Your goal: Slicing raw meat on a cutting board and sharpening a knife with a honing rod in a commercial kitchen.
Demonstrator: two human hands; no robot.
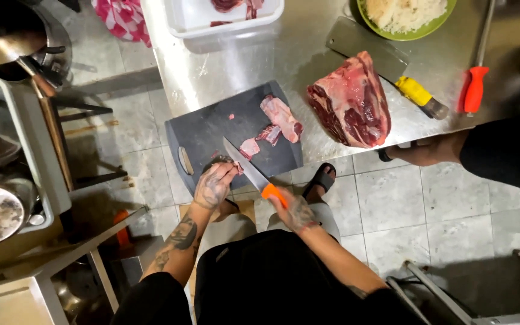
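Two hands at work over a dark cutting board [212, 129] on the steel bench [296, 54].
- Left hand [215, 183] — clamped on a small meat scrap [227, 161] at the board's 6 o'clock edge.
- Right hand [293, 207] — closed round the orange-handled knife [254, 171], blade tip pointing to 11 o'clock, edge just beside the left fingers.
- Trimmed strips [281, 117] — at 2 o'clock on the board.
- Large beef joint [351, 102] — at 3 o'clock, off the board.
Handling advice: curl the left fingertips back, draw the blade in one long stroke.

Meat strips [281, 117] across board's [206, 129] right half
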